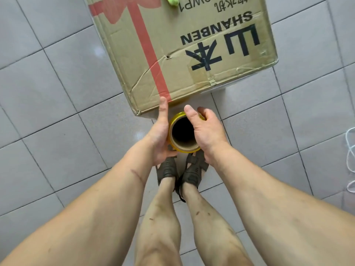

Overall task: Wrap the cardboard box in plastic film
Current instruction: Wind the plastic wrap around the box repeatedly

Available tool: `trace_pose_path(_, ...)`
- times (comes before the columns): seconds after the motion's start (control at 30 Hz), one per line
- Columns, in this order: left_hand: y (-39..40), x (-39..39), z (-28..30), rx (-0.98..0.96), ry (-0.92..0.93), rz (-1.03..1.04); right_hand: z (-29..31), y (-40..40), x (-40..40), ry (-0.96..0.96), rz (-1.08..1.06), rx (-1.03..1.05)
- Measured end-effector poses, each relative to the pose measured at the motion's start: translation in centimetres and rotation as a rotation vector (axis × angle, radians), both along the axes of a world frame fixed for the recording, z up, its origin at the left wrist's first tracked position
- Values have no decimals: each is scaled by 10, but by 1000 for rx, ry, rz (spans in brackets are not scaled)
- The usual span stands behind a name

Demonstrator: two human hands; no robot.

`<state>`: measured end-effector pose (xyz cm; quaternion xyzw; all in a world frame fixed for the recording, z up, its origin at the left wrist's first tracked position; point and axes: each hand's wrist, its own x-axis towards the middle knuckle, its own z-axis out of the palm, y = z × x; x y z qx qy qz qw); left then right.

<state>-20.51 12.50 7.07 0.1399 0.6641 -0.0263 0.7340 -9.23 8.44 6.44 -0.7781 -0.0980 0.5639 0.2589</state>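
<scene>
A large brown cardboard box (pixel 178 48) with a red stripe and black "SHANBEN" lettering stands on the tiled floor ahead of me. Just in front of its near edge I hold a roll of plastic film (pixel 175 144) upright, looking down its dark cardboard core with a yellowish rim. My left hand (pixel 160 137) grips the roll's left side, fingers curled under it and thumb pointing up toward the box. My right hand (pixel 203 131) wraps the right side, thumb over the top rim. The rest of the roll is hidden below my hands.
A green object (pixel 172 0) lies on the box top at the frame's upper edge. My feet in dark sandals (pixel 180 171) stand directly under the roll. White cord (pixel 350 150) loops on the grey tiles (pixel 57 112) at the right edge.
</scene>
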Motion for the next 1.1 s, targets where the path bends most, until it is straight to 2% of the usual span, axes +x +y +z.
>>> trace_pose_path(0.1, 2, 11, -5, 124, 109, 38, 1, -2, 3, 90, -101, -21)
trace_pose_path(0.17, 10, 14, -7, 108, 45, 103, -2, -1, 2, 116, -138, -29)
trace_pose_path(0.33, 10, 17, -12, -68, -165, 193, 2, 11, 21, 16, 8, -20)
trace_pose_path(0.43, 9, 23, -8, -27, -109, 96, 3, 12, 31, -56, 51, -8)
trace_pose_path(0.53, 17, 36, -5, 113, 35, 23, 1, 7, 29, 82, -136, -48)
trace_pose_path(0.63, 20, 48, -3, 53, -35, 148, -2, 7, 34, 141, -234, -44)
trace_pose_path(0.77, 11, 54, -1, -96, -139, 198, -2, 13, 56, 44, -85, -36)
trace_pose_path(0.87, 4, 65, -3, -35, -63, 91, -4, 17, 72, 9, -48, -37)
trace_pose_path(0.97, 10, 79, -13, 92, 82, 103, -4, 16, 82, 121, -90, -63)
trace_pose_path(1.03, 20, 90, -6, 71, 26, 157, -6, 10, 87, 197, -73, -50)
trace_pose_path(1.1, 19, 98, -4, 30, -12, 189, -7, 8, 95, 181, -32, -39)
